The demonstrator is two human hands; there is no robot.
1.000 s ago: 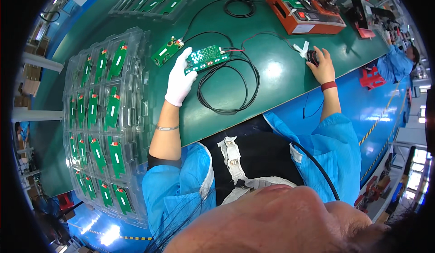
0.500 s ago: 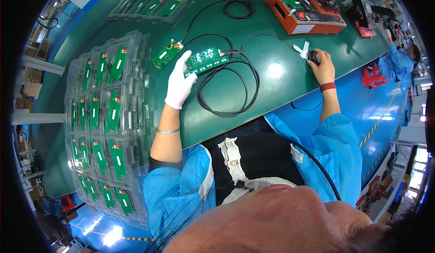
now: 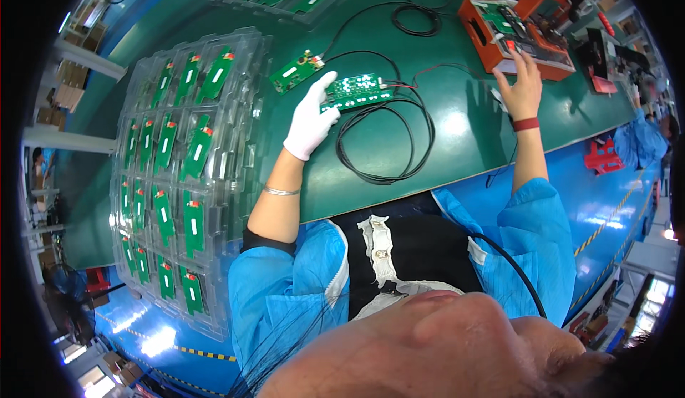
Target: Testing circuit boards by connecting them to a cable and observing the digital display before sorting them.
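Note:
My left hand (image 3: pixel 311 121), in a white glove, grips the left end of a green circuit board (image 3: pixel 365 98) whose rows of small lights are lit. Thin red and black wires run from that board's right end. A black cable (image 3: pixel 386 181) lies coiled just in front of it. Beyond the glove rests a smaller green circuit board (image 3: pixel 294 74) with a cable at its corner. My bare right hand (image 3: pixel 525 93) reaches forward with fingers apart, its fingertips by the red switch (image 3: pixel 510 45) on an orange test box (image 3: pixel 486 50). A white strip (image 3: pixel 497 98) shows beside this hand.
Clear plastic trays (image 3: pixel 246 130) of green boards are stacked at the left. Another such tray (image 3: pixel 300 17) lies at the far side. A second cable coil (image 3: pixel 417 20) sits near the orange box. Right of the box stands a black device (image 3: pixel 598 52); another person (image 3: pixel 636 141) is beyond.
My right hand has left the round dark piece with white strips and moved forward to the orange box, its fingers spreading. The left hand still holds the lit board. The whole view has shifted slightly.

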